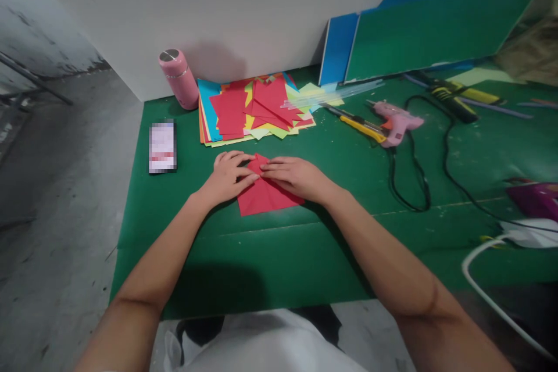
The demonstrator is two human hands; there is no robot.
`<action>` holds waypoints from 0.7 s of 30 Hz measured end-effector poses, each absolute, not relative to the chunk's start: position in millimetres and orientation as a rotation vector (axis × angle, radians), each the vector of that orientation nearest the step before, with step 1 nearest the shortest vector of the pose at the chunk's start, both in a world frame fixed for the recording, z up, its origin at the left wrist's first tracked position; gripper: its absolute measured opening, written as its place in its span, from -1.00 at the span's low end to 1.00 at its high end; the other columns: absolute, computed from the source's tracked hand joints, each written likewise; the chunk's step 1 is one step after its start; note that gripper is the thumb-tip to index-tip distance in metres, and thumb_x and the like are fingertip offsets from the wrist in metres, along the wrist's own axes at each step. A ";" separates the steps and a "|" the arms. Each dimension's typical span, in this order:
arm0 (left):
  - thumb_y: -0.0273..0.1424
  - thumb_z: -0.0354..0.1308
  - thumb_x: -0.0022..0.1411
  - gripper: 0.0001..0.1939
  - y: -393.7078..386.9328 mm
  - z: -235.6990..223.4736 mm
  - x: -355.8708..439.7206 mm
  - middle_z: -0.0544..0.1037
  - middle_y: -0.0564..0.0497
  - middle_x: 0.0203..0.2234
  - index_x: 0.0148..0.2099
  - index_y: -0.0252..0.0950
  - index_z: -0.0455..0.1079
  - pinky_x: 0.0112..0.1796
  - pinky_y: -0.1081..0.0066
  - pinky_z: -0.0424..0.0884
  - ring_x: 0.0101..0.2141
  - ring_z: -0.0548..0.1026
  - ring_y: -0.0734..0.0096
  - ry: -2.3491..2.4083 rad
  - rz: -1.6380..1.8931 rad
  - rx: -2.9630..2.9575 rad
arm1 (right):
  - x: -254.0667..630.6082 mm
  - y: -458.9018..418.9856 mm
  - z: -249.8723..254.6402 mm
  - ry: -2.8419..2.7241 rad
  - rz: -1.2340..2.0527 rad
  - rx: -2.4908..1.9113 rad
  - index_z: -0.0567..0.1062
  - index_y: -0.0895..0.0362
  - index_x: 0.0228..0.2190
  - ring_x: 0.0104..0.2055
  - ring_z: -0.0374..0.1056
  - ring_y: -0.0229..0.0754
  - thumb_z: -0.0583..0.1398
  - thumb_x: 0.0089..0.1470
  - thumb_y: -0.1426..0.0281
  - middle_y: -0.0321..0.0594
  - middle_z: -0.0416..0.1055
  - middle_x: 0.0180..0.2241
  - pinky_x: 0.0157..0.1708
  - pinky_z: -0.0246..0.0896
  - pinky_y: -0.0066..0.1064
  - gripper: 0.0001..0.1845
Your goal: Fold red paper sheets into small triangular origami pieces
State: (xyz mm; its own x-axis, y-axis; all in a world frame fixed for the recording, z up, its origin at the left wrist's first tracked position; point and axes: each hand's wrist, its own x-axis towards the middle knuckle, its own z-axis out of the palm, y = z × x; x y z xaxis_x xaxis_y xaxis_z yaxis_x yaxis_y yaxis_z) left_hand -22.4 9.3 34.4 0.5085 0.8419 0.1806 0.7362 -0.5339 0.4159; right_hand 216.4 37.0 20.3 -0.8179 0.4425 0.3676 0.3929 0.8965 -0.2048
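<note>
A folded sheet of red paper point(268, 199) lies on the green table before me, its top narrowing to a point and its lower edge wide. My left hand point(229, 176) is on its upper left side, thumb and fingers closed on the paper near the middle. From the other side my right hand point(300, 176) grips the upper right part, fingers pressed together and tips meeting the left hand's near the centre fold. Its thumb is hidden. The fingers cover part of the folds.
Behind are a pile of coloured paper point(229, 113) and a pink bottle point(181, 81). A phone point(163, 148) lies left. To the right are clear glue sticks point(335, 95), a yellow utility knife point(361, 128), a pink glue gun point(396, 122) with black cord, and a white power strip point(532, 233).
</note>
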 end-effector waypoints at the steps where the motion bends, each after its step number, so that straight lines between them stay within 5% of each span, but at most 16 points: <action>1: -0.21 0.09 0.36 -0.75 9.8 36.2 -23.8 0.51 0.03 0.03 -0.21 -0.10 0.59 0.16 -0.12 0.12 0.11 0.32 0.12 1.318 0.514 2.476 | 216.2 37.0 20.6 -2.651 0.175 -0.618 0.57 0.11 -0.06 0.03 0.44 -0.11 0.08 0.24 0.51 -0.22 0.53 -0.01 0.01 0.41 -0.22 -0.67; 8: -0.21 0.10 0.35 -0.77 6.3 52.3 -27.5 0.53 0.01 -0.05 -0.16 -0.06 0.59 0.21 -0.19 -0.04 0.05 0.37 0.17 1.273 0.368 2.536 | 214.6 37.9 23.0 -2.648 0.208 -0.592 0.58 0.12 -0.08 0.02 0.45 -0.10 0.08 0.25 0.50 -0.22 0.56 -0.06 0.01 0.42 -0.21 -0.68; 21: -0.23 0.07 0.36 -0.75 0.4 61.7 -26.4 0.54 -0.01 -0.05 -0.14 -0.07 0.59 0.16 -0.16 0.04 0.04 0.37 0.11 1.267 0.274 2.604 | 213.1 36.7 26.3 -2.697 0.196 -0.610 0.56 0.14 -0.08 0.03 0.43 -0.10 0.07 0.25 0.49 -0.20 0.54 -0.02 0.02 0.39 -0.23 -0.68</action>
State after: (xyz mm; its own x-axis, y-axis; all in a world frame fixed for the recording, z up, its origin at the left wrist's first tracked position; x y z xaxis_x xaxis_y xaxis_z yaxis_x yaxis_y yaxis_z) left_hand -26.4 0.4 61.7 0.6082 0.7910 0.0661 0.7476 -0.5988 0.2873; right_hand 213.1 36.7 26.3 -0.8389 0.4391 0.3217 0.3880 0.8968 -0.2125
